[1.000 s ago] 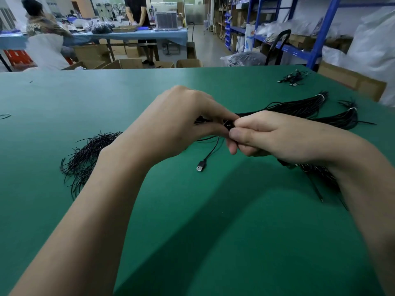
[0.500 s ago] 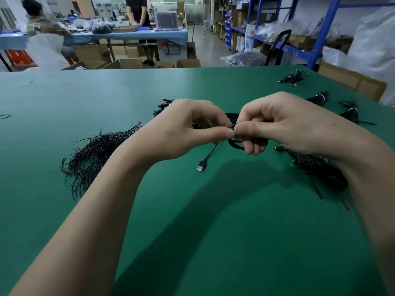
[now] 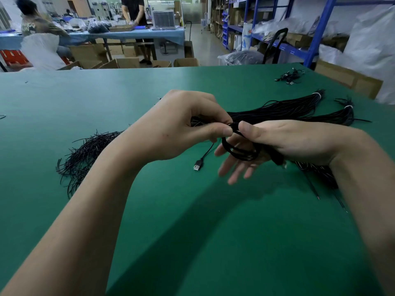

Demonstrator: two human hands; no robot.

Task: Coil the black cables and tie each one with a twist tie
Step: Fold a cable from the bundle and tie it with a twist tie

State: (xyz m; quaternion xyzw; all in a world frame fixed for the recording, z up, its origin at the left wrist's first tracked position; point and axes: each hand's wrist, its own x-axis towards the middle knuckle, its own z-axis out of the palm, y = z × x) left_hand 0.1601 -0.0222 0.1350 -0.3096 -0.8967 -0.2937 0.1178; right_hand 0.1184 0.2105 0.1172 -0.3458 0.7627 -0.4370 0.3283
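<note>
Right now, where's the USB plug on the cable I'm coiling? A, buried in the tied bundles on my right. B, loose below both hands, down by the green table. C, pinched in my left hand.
B: the USB plug ends the black cable's loose tail, clear of the left hand and right hand, down at the green table.

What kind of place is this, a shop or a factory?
Most likely a small factory or packing workshop: blue storage racks hold boxes along the aisle, cardboard cartons stand on the floor, and tied bundles of black cables lie on the green worktable.
</note>
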